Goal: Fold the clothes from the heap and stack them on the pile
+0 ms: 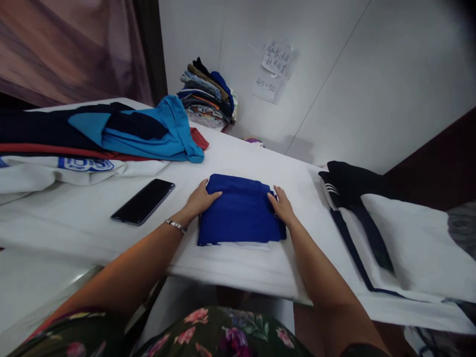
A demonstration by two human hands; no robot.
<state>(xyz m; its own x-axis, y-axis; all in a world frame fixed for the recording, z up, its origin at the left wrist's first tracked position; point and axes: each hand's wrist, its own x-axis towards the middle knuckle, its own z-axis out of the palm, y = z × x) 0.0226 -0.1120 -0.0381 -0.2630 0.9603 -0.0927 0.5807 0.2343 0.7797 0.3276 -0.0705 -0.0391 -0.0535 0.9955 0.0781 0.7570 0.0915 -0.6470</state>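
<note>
A folded blue garment lies on the white-covered table in front of me, with a strip of white cloth showing under its near edge. My left hand grips its left side, thumb on top and fingers along the edge. On the opposite side, my right hand holds the right edge in the same way, near the far corner. Some fingertips are hidden at the garment's edges. Whether it is a shirt or trousers cannot be made out.
Left of the garment lies a black phone. Blue, navy, red and white clothes are spread behind it. A stack of folded clothes stands by the wall. White and black garments lie at right. Handwritten paper signs hang above.
</note>
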